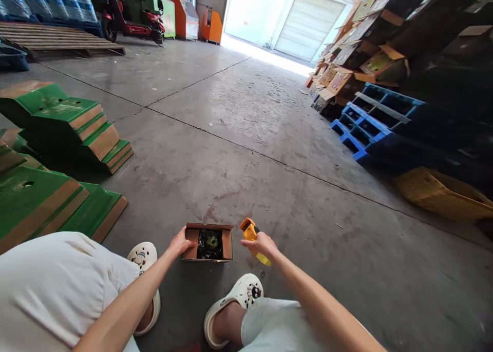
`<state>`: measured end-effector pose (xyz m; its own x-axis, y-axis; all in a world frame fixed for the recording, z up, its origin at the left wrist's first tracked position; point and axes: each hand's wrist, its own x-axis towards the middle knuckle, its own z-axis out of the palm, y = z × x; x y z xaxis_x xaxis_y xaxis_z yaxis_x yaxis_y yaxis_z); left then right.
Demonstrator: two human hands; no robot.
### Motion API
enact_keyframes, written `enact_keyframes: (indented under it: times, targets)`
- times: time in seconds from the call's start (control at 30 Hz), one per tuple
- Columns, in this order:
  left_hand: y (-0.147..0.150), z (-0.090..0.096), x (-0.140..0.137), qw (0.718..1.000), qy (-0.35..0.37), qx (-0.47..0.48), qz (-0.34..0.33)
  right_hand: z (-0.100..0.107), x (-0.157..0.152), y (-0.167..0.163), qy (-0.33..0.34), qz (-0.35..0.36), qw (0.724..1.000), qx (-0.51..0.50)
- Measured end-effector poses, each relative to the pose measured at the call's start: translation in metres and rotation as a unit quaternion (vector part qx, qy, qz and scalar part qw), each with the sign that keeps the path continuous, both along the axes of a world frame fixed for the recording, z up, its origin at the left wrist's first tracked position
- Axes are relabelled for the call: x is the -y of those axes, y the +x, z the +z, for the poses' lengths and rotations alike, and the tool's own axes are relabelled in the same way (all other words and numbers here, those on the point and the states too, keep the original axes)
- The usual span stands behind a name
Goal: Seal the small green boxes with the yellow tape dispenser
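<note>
Our half-curled left hand (182, 243) grips the cardboard box (227, 245) by its left edge, seemingly for steadiness, while our right hand (262, 245) wraps around a tape dispenser (250, 231).

A person in loose white trousers (57, 285), creased near the left knee, wore white clogs, as I saw from a few steps off. Small holes dotted the rounded toes. A cartoon-figure charm (140, 258) in a greyish cap decorated the left clog (151, 253); a dark, round charm (256, 292) stood out on the right clog (235, 293). The forearms (129, 293), left hand (181, 243) and right hand (261, 244) were bare.
</note>
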<state>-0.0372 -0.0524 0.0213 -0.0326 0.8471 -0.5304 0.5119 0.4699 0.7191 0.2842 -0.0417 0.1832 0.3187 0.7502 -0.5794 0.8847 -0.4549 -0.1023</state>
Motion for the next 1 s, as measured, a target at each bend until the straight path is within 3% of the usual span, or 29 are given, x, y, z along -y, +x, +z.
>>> enact_keyframes:
  times: [0.13,0.27,0.43,0.63,0.8,1.0]
  targets:
    - [0.002,-0.002,0.0,0.999,0.013,-0.013,-0.041,-0.042,0.006,-0.045,0.004,-0.043,0.999,0.022]
    - [0.007,0.004,0.0,0.995,0.052,-0.058,-0.065,-0.065,0.016,-0.064,0.003,-0.09,0.996,0.029]
    - [0.013,0.014,0.0,0.989,0.101,-0.099,-0.051,-0.072,0.024,-0.065,0.015,-0.132,0.991,0.033]
    - [0.02,0.024,-0.008,0.988,0.15,-0.021,0.005,-0.077,0.024,-0.059,0.027,-0.156,0.987,0.007]
    - [0.018,0.034,-0.019,0.993,0.094,0.039,0.057,-0.082,0.024,-0.054,0.033,-0.175,0.984,-0.018]
    - [0.019,0.035,-0.023,0.994,0.072,0.015,0.079,-0.085,0.028,-0.053,0.038,-0.198,0.979,-0.042]
